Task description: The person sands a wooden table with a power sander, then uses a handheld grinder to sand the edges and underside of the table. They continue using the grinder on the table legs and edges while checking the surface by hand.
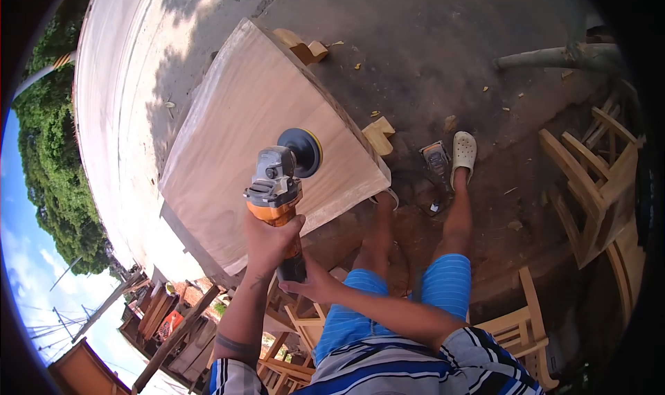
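Observation:
An orange-and-grey angle grinder point(271, 177) with a round sanding disc point(300, 153) is in both my hands. My left hand point(270, 241) wraps around the orange body behind the gear head. Farther back, my right hand point(312, 283) grips the dark rear end. The disc is tilted, its yellow-edged rim overlapping the broad top of a pale wooden box-like piece point(228, 146). That piece has blocky wooden feet, one foot point(378, 136) on its right side and another point(299, 47) near its far corner.
On the ground at right lies an orange-and-black power tool point(436, 157) with a cord, beside my clog point(464, 150). Wooden chair frames point(596, 180) stand at far right, and another frame point(523, 319) is near my leg. A trunk-like log point(554, 57) lies at upper right.

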The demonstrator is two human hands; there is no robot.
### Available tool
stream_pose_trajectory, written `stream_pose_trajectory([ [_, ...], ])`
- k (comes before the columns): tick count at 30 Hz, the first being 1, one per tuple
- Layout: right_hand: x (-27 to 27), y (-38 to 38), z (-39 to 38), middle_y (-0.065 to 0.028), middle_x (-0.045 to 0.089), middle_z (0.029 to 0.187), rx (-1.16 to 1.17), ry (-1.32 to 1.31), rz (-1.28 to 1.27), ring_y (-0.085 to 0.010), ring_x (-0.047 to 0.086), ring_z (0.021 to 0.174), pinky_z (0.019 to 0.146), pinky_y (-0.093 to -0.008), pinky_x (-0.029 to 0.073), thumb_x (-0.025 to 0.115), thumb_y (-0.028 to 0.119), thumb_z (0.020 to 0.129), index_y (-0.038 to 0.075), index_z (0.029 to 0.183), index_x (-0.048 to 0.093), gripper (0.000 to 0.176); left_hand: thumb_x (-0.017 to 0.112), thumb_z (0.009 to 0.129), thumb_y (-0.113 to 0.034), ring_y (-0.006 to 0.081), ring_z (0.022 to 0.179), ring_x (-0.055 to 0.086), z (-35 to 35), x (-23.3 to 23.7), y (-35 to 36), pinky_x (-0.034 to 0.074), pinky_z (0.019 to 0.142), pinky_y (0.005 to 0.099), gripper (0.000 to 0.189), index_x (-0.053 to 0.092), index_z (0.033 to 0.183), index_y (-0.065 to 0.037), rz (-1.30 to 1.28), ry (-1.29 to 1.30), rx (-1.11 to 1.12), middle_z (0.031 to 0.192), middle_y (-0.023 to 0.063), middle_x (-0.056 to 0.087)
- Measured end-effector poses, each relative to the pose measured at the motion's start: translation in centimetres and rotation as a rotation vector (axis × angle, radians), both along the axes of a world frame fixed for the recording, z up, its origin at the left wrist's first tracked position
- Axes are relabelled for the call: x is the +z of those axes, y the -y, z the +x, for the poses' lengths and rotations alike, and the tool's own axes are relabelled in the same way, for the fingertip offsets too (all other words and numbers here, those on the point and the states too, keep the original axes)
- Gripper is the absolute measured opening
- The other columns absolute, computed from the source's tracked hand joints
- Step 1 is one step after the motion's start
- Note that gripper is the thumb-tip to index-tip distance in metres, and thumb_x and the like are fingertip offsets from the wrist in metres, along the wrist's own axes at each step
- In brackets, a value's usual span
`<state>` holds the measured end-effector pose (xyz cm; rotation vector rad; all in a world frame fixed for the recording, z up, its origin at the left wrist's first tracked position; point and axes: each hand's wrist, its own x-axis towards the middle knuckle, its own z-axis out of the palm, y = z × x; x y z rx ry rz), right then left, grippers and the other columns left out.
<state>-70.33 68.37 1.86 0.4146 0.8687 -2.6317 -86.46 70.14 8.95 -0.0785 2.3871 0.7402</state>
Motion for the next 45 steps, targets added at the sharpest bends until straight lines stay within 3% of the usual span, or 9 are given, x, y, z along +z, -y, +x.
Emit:
stream_pose_trajectory([
  [2,-0.8,-0.9,-0.1,-0.0238,0.049,0.138,0.003,-0.043,0.008,-0.0324,0.051,0.129,0.106,-0.0432,0.042,0.078,0.04,0.084,0.0,0.147,0.026,0.091,0.077,0.07,-0.009,0.013,0.076,0.065,-0.8,0.1,-2.7,0.053,0.069,0.0308,0.035,0.064,0.101,0.0,-0.13,0.143,-0.129,0.085,0.0054,0.068],
  [6,-2.9,-2.7,4.1,-0.0239,0.05,0.136,0.098,-0.018,0.271,-0.0348,0.048,0.131,0.109,-0.0437,0.04,0.075,0.042,0.086,0.0,0.146,0.03,0.086,0.076,0.067,-0.009,0.0164,0.074,0.067,-0.9,-1.7,-5.0,0.054,0.071,0.0313,0.038,0.063,0.101,0.003,-0.216,0.11,-0.449,0.085,0.0086,0.07],
  [7,-3.7,-2.7,5.4,-0.0248,0.05,0.135,0.124,0.019,0.284,-0.0371,0.05,0.128,0.107,-0.0454,0.041,0.075,0.039,0.086,0.0,0.142,0.035,0.079,0.073,0.066,-0.016,0.0379,0.084,0.07,-0.6,-2.1,-5.4,0.055,0.073,0.0424,0.045,0.06,0.105,0.003,-0.244,0.113,-0.514,0.086,0.02,0.071],
  [10,-4.9,-3.3,9.0,-0.0252,0.052,0.131,0.248,0.022,0.565,-0.0391,0.053,0.123,0.102,-0.0463,0.045,0.074,0.033,0.085,0.0,0.138,0.04,0.071,0.073,0.066,-0.016,0.0396,0.082,0.07,0.6,-2.4,-7.1,0.056,0.073,0.0443,0.045,0.06,0.104,0.004,-0.374,0.11,-0.702,0.087,0.0212,0.071],
  [17,-5.9,-3.7,9.2,-0.0222,0.058,0.116,0.163,0.054,0.634,-0.0394,0.058,0.111,0.094,-0.0474,0.046,0.073,0.027,0.085,0.0,0.127,0.048,0.056,0.074,0.066,-0.017,0.0414,0.078,0.069,2.9,-4.0,-9.9,0.056,0.071,0.0461,0.048,0.056,0.105,0.005,-0.532,0.094,-0.954,0.082,0.0237,0.069],
  [23,-6.4,-4.3,8.8,-0.0192,0.062,0.11,0.038,0.085,0.644,-0.0372,0.062,0.103,0.088,-0.0472,0.048,0.072,0.026,0.085,0.001,0.122,0.051,0.05,0.075,0.067,-0.017,0.0405,0.079,0.07,3.5,-4.9,-11.5,0.057,0.071,0.0466,0.049,0.055,0.106,0.004,-0.67,0.114,-1.05,0.086,0.0227,0.07],
  [29,-6.5,-4.9,8.4,-0.0174,0.062,0.107,-0.008,0.107,0.621,-0.0345,0.063,0.099,0.087,-0.0455,0.049,0.072,0.024,0.085,0.001,0.119,0.052,0.045,0.072,0.068,-0.014,0.0417,0.074,0.069,2.6,-4.7,-12.1,0.056,0.069,0.0475,0.039,0.056,0.099,0.004,-0.639,0.009,-1.072,0.077,0.0224,0.069],
  [40,-7.8,-6.7,6.0,-0.0145,0.062,0.106,-0.182,0.243,0.587,-0.0344,0.061,0.1,0.085,-0.043,0.049,0.069,0.015,0.085,0.004,0.11,0.056,0.03,0.074,0.068,-0.017,0.0407,0.083,0.07,-4.0,-5.3,-11.5,0.056,0.076,0.0467,0.043,0.059,0.103,0.003,-0.581,-0.038,-0.885,0.084,0.0229,0.071],
  [45,-7.5,-11.6,3.4,-0.0181,0.056,0.118,-0.39,0.243,0.989,-0.0359,0.054,0.112,0.096,-0.0426,0.044,0.068,0.006,0.083,0.001,0.121,0.053,0.042,0.073,0.067,-0.015,0.0394,0.086,0.07,-6.8,-5.2,-12.0,0.056,0.078,0.0442,0.046,0.061,0.108,0.002,-0.568,-0.005,-0.799,0.088,0.0215,0.072],
])
